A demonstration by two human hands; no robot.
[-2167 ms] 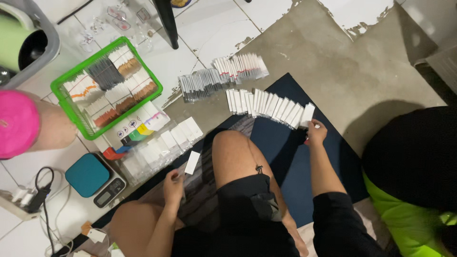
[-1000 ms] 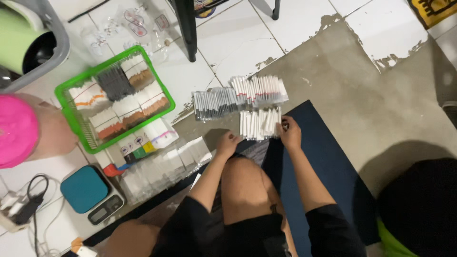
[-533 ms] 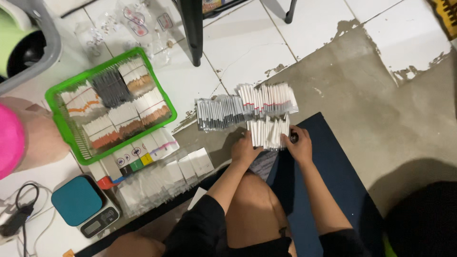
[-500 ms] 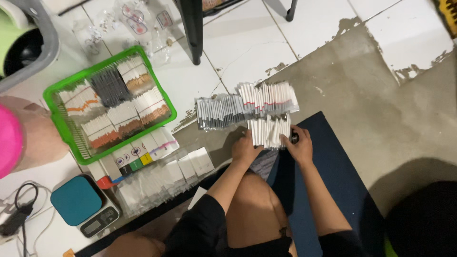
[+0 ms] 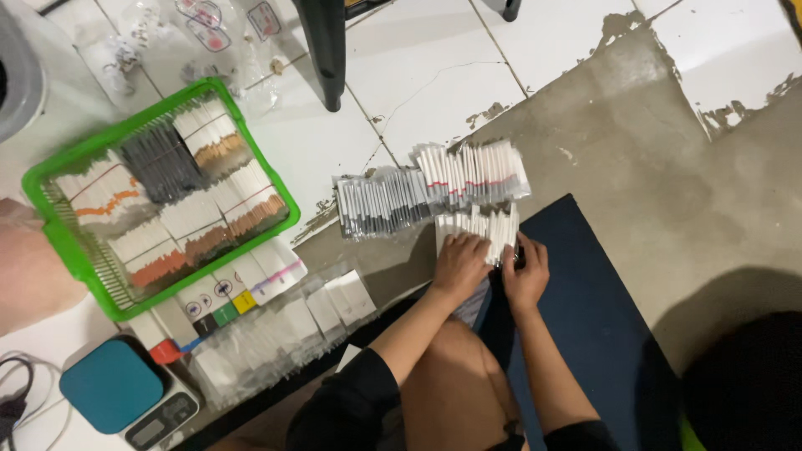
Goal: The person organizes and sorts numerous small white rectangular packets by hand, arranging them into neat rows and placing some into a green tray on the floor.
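Presently both hands are closed around one bundle of small white packets (image 5: 483,230), which stands on edge on the floor at the front margin of the dark blue mat (image 5: 601,326). The left hand (image 5: 459,266) presses its palm and fingers against the bundle's left face; the right hand (image 5: 526,274) clamps the right end, fingers curled over the top edges. Neither hand is slack.

Just beyond the bundle lie two further rows on the bare concrete: a row of white packets with red bands (image 5: 472,171) and, to its left, a row of dark-striped packets (image 5: 380,200). The held bundle sits just beside the red-banded row; whether they touch cannot be told.

Judgement on the squaring-up in hand: even pressure from both sides, with the lower edges kept flat on the floor, should keep the packets aligned; a lopsided squeeze would likely fan them or tip the end pieces.

Off to the left stand a green basket (image 5: 50,225) of sorted packets, loose clear sachets (image 5: 276,326) and a teal kitchen scale (image 5: 113,388).

Against the frame of two seconds ago: the hands were then well apart, each holding a single packet, and the white packets lay spread in a long fanned row. They are now gathered tight between both hands.
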